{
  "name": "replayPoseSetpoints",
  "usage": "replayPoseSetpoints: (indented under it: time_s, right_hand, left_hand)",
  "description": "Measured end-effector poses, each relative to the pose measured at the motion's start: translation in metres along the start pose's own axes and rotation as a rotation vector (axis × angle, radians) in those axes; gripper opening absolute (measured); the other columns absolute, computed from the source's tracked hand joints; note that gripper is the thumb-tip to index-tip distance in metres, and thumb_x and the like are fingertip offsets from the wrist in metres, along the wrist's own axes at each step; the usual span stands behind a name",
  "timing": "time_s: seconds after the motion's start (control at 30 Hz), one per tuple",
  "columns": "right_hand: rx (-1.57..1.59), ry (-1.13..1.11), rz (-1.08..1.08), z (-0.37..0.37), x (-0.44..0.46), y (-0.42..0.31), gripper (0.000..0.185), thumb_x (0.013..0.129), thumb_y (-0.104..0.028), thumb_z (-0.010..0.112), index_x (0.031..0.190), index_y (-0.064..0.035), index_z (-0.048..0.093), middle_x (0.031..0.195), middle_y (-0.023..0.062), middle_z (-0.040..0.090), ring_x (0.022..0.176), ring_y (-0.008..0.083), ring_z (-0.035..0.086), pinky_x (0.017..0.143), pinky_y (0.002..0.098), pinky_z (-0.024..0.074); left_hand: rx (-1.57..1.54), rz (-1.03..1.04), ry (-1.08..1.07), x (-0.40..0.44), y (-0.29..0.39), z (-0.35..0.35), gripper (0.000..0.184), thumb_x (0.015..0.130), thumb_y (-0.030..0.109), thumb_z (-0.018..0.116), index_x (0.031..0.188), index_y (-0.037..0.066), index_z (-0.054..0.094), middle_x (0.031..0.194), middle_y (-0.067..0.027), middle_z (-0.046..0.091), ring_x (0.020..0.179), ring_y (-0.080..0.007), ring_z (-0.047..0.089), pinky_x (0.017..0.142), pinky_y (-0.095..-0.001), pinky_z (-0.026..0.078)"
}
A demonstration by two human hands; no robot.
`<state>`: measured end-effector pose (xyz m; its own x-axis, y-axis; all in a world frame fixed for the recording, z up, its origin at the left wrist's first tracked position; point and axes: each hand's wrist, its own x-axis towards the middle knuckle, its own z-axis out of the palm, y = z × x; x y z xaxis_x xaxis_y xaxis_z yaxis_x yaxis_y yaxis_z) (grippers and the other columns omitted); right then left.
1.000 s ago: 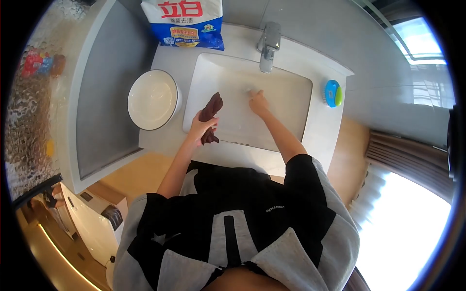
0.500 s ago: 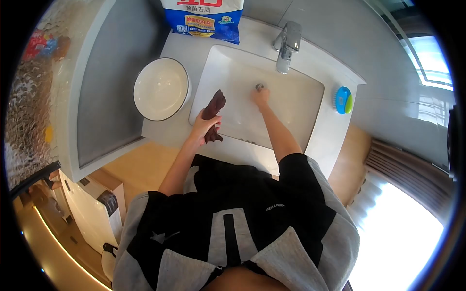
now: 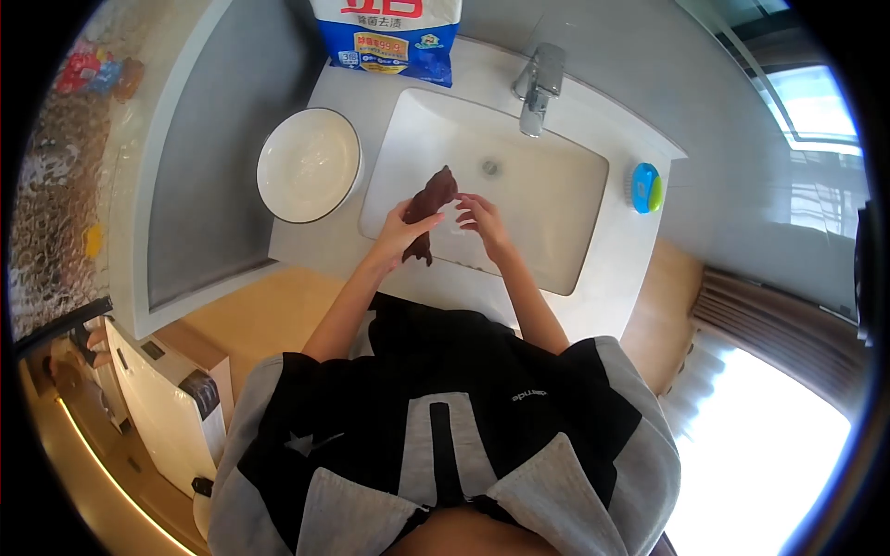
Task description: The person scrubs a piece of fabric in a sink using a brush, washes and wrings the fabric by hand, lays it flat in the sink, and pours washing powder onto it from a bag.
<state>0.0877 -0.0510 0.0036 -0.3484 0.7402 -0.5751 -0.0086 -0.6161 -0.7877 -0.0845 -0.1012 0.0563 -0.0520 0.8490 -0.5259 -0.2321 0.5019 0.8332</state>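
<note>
A crumpled dark-brown cloth (image 3: 432, 200) is gripped in my left hand (image 3: 400, 233), its ends sticking out above and below my fist. The cloth hangs over the near left part of the white sink (image 3: 556, 218). Just right of it is my right hand (image 3: 482, 221), fingers apart and slightly curled, the fingertips close to the cloth's edge. Whether they touch it I cannot tell. The round metal drain (image 3: 489, 169) shows in the basin floor beyond my hands.
A chrome faucet (image 3: 540, 88) stands behind the basin. To the left is a white bowl (image 3: 309, 167) with a dark rim. A blue-and-white detergent bag (image 3: 389, 42) stands at the back. On the right counter lies a blue-green scrub brush (image 3: 646, 188).
My right hand has left the drain and come back beside the cloth, its fingers now spread. My left hand has moved the cloth slightly right.
</note>
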Motion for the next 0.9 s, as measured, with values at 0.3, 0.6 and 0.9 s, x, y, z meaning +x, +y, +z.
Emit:
replayPoseSetpoints:
  time_s: [0.3,0.6,0.9]
  right_hand:
    - [0.118,-0.125,-0.33,0.008,-0.051,-0.034,0.037,0.086,-0.03,0.052,0.11,-0.0015,0.049,0.102,0.0048,0.055,0.094,0.0138,0.051,0.085,0.0318,0.04]
    - [0.134,-0.055,-0.362,-0.01,-0.093,-0.024,0.032,0.082,-0.011,0.052,0.113,-0.0022,0.048,0.103,0.0066,0.054,0.095,0.0141,0.05,0.087,0.0308,0.0369]
    - [-0.513,0.174,-0.313,-0.022,-0.104,-0.02,0.033,0.072,-0.015,0.063,0.102,-0.0059,0.054,0.089,0.0039,0.059,0.081,0.0174,0.054,0.081,0.0308,0.0344]
  left_hand:
    - [0.221,0.209,-0.229,-0.01,0.025,0.023,0.034,0.072,0.018,0.068,0.099,0.0,0.057,0.084,-0.0084,0.061,0.072,-0.0146,0.058,0.063,-0.0256,0.046]
    - [0.404,0.286,-0.291,-0.004,0.019,0.021,0.015,0.078,0.001,0.055,0.091,-0.005,0.06,0.081,-0.008,0.063,0.073,-0.012,0.058,0.066,-0.0245,0.046]
    - [0.793,0.809,-0.187,0.004,0.035,0.01,0.017,0.075,-0.004,0.047,0.09,0.002,0.054,0.084,-0.0083,0.056,0.07,-0.0194,0.057,0.062,-0.0281,0.045]
